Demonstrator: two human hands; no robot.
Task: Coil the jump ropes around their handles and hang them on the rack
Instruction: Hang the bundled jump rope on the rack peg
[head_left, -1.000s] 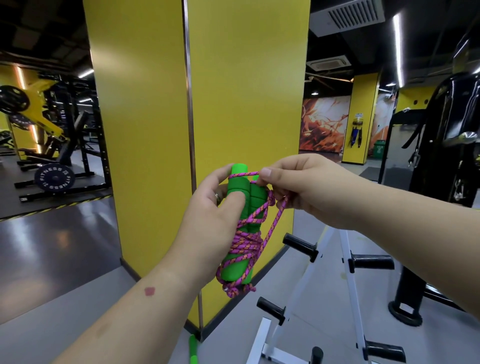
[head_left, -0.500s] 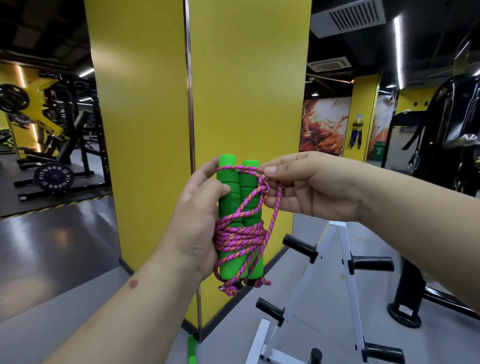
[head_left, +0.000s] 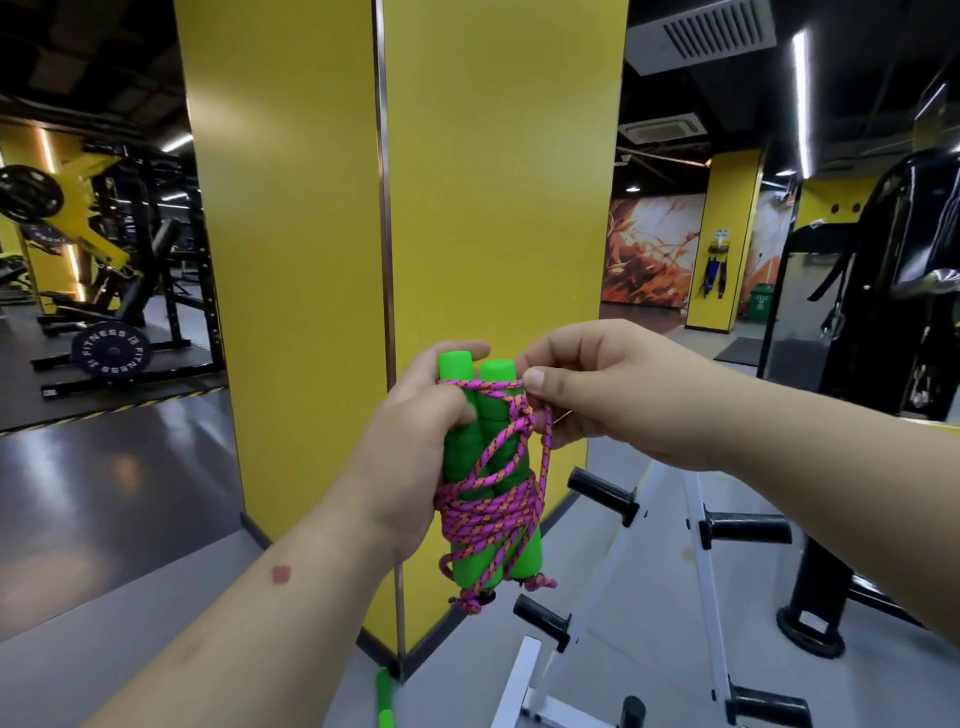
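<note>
Before me stands a broad, smooth yellow pillar (head_left: 493, 208) with a metal corner strip, and low to my right a white metal rack (head_left: 701, 561) with black round pegs stands on open grey floor. My left hand (head_left: 410, 467) is curled round two bright green foam handles (head_left: 488, 452), held upright side by side in front of the pillar, above and left of the rack. The braided pink-and-orange jump rope (head_left: 488, 512) is coiled round their lower half, and my right hand (head_left: 597, 389) pinches a loop near their tops.
</note>
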